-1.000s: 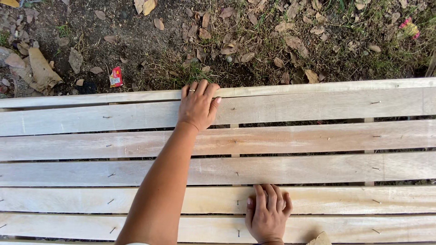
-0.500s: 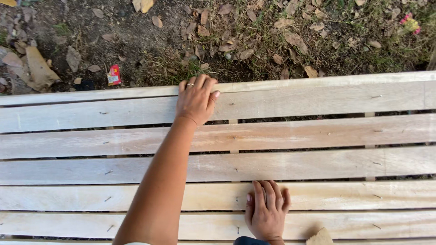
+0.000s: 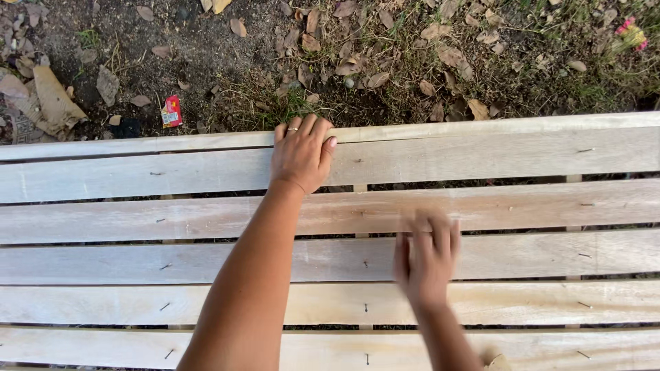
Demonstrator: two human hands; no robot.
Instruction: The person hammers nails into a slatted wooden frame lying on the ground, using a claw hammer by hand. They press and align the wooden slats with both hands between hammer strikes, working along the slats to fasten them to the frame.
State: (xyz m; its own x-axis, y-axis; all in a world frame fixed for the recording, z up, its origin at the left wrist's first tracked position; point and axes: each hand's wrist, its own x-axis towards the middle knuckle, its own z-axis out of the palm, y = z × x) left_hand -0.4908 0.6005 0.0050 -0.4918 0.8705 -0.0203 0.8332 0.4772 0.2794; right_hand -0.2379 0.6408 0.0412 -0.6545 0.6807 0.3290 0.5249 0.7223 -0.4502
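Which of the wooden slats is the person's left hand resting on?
The left hand lies flat on the farthest slat, the one bordering the leaf-strewn ground, fingers over its far edge. The blurred right hand is over slats nearer the camera.

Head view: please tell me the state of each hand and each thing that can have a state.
Left hand: flat, open, fingers over the far edge of the top slat.
Right hand: blurred, over the middle slats; contact unclear.
Slats: bare, pale, nailed, gaps between.
Red wrapper: lying on soil.
Leaves: dry, scattered.
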